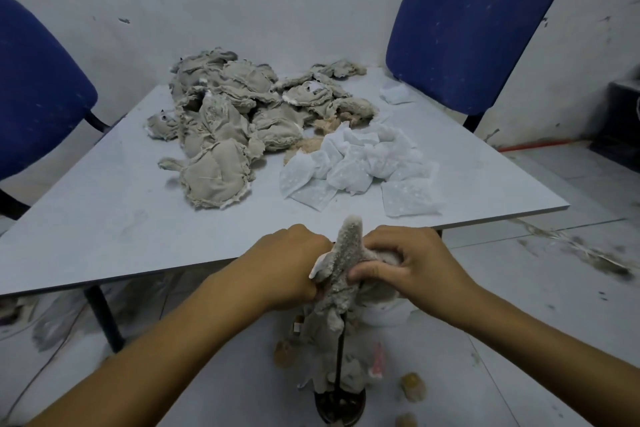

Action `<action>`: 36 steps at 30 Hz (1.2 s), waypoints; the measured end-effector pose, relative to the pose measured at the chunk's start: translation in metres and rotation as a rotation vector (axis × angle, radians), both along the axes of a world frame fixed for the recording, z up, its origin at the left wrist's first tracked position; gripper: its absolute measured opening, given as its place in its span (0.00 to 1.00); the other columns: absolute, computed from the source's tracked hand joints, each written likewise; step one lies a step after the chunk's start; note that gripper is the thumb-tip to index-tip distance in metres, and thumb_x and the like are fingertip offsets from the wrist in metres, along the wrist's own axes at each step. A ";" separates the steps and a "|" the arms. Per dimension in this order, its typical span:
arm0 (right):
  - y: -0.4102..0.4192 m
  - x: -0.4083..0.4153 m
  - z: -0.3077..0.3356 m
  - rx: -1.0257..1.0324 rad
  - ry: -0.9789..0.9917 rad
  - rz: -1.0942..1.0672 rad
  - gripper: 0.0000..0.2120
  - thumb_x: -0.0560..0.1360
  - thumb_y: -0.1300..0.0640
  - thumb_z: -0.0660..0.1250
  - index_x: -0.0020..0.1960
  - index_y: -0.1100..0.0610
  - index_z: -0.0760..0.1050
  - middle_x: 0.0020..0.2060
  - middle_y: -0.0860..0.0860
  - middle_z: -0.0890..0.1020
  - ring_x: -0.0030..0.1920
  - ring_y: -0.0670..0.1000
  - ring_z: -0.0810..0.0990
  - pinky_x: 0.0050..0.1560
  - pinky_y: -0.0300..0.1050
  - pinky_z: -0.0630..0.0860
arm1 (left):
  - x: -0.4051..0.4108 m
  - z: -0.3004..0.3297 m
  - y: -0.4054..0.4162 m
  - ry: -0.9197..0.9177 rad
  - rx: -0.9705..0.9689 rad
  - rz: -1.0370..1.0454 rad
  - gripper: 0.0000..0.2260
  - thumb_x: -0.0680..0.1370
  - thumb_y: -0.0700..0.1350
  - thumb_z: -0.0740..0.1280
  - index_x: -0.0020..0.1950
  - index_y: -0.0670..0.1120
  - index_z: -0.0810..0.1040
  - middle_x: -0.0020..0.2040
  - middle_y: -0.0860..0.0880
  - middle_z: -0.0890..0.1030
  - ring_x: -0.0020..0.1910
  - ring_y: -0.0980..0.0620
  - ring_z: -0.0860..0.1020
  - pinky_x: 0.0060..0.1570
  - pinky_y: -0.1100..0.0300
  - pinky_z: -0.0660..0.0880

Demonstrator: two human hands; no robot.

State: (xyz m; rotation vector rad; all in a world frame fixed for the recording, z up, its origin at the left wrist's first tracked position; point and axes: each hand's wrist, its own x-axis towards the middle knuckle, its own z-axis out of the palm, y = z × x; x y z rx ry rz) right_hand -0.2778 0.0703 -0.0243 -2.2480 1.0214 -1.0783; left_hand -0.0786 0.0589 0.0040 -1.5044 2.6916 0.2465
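Note:
A grey fuzzy plush toy skin [343,260] is held just below the table's near edge. My left hand [291,263] grips its left side and my right hand [412,267] pinches its right side with curled fingers. Part of the skin points upward between the hands and the rest hangs down. A thin dark rod [341,354] rises from a round black base [341,404] on the floor into the skin; its top is hidden by the fabric.
On the grey table [104,218] lie a heap of grey inside-out plush skins [221,121] and a pile of white fabric pieces [360,163]. Two blue chairs [471,28] [38,90] stand beyond it. Fabric scraps [412,386] litter the floor.

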 end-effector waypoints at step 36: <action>-0.098 0.014 0.035 0.172 -0.074 -0.164 0.08 0.82 0.55 0.62 0.58 0.45 0.77 0.55 0.47 0.82 0.55 0.44 0.80 0.56 0.42 0.76 | 0.036 0.017 -0.064 0.874 -0.119 0.701 0.09 0.76 0.38 0.65 0.52 0.48 0.82 0.50 0.49 0.78 0.43 0.52 0.78 0.40 0.64 0.73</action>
